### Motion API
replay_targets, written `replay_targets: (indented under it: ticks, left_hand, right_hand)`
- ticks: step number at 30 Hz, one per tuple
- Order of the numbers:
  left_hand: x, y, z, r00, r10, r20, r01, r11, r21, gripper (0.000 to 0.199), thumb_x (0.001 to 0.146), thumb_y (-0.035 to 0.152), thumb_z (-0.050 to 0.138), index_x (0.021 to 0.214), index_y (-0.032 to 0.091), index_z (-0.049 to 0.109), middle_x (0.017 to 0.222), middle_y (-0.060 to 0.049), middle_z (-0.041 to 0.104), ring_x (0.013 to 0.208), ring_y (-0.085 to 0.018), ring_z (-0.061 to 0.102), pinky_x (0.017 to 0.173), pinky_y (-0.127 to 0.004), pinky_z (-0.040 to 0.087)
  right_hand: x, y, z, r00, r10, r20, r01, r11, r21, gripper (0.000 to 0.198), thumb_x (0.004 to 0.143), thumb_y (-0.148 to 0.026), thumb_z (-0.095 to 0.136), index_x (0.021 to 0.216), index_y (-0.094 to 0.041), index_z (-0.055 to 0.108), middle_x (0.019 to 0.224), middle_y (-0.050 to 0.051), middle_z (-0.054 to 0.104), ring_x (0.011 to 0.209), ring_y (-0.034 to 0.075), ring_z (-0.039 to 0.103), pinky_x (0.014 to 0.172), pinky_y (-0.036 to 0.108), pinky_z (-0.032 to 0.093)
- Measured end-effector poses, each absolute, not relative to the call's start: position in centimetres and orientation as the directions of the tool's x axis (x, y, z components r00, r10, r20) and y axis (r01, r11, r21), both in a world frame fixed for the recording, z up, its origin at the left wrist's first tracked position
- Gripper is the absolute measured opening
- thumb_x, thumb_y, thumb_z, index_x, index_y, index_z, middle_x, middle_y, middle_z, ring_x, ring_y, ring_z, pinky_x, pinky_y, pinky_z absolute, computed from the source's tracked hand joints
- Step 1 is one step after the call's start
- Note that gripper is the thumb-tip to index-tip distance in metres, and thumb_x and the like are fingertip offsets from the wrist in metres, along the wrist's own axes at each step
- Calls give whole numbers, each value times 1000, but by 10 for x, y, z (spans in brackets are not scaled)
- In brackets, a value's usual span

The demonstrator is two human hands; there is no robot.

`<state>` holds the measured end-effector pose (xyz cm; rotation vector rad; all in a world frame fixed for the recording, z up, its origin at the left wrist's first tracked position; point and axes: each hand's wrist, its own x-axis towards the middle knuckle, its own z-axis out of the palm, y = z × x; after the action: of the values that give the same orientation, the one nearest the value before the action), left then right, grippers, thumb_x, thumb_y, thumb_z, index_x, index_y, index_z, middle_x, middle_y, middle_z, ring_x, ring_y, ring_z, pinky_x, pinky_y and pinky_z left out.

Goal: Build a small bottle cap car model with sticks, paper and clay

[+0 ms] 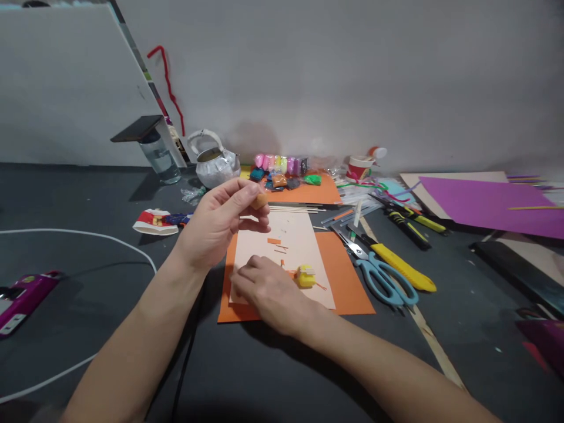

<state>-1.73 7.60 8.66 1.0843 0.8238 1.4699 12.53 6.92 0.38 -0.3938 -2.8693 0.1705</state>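
My left hand point(224, 217) is raised above the work sheet and pinches a small tan-brown lump, like modelling clay point(260, 201), between thumb and fingertips. Lower down, my right hand point(268, 294) rests over the left part of a pale sheet of paper point(293, 226). Its fingers are curled downward, and anything in them is hidden. Just right of that hand sits a yellow clay figure point(305, 277) with thin orange pieces sticking out. A small orange strip point(274, 241) and several thin sticks point(280, 249) lie farther up the sheet. Beneath is an orange sheet point(348, 282).
Blue-handled scissors point(383, 282), a yellow utility knife point(403, 267) and pliers point(409, 226) lie to the right. Behind are clay packets point(279, 164), a silver kettle point(218, 167) and a covered glass point(161, 158). A white cable point(110, 236) loops at left.
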Motion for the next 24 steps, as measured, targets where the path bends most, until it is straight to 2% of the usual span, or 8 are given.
replay_targets:
  ticks: [6,10,12,14,16,18,21,24]
  left_hand:
    - [-15,75,86,11,985,170,-326,-158,932,17,90,30,68,81,16,66,74,0,63,67,-10,61,59,-22,61]
    - [-16,76,87,-7,984,179,-314,-172,934,15,91,29,67,82,17,65,75,1,62,67,-10,61,59,-22,60]
    - [-15,75,87,-7,984,180,-303,-174,937,14,91,29,66,82,18,64,74,2,62,67,-10,62,61,-22,60]
    - [-10,74,85,27,986,162,-289,-148,946,14,92,29,65,82,18,63,74,2,64,67,-10,63,64,-23,60]
    - [0,71,80,97,990,100,-280,-69,958,13,92,29,64,84,19,60,75,2,67,67,-11,65,66,-24,59]
    - [16,67,73,177,984,8,-273,42,961,11,92,30,64,91,21,58,75,3,68,66,-12,67,66,-25,58]
    - [39,60,61,218,975,-44,-313,113,943,14,91,30,67,100,22,59,83,2,71,74,-12,68,71,-24,56]
    - [53,55,58,143,987,-78,-484,139,864,10,90,29,66,96,21,66,94,0,73,88,-13,69,78,-22,55]
  right_hand:
    - [136,75,18,-897,305,319,248,946,-209,18,85,-4,62,71,-16,60,68,3,64,64,17,48,64,30,38]
    - [148,82,33,-754,439,489,338,897,-284,17,93,-11,55,78,-16,64,74,5,67,68,17,54,64,30,40]
    - [156,89,44,-606,545,579,423,837,-347,20,100,-17,49,90,-14,66,80,7,69,70,16,58,65,29,43]
    - [164,95,54,-420,642,641,424,763,-487,19,102,-23,49,103,-13,65,90,8,72,76,15,63,69,28,48]
    - [169,99,61,-272,710,650,287,704,-649,24,102,-29,51,118,-16,63,109,9,72,91,16,68,81,30,54]
    - [171,101,65,-236,738,632,135,669,-731,35,102,-37,50,131,-19,57,130,10,66,114,18,65,97,35,52]
    - [173,105,64,-349,694,630,175,708,-684,49,105,-47,39,142,-18,50,146,12,56,134,20,54,112,42,44]
    - [173,107,56,-473,613,633,410,789,-457,58,106,-50,30,139,-10,55,146,17,56,140,27,47,121,54,29]
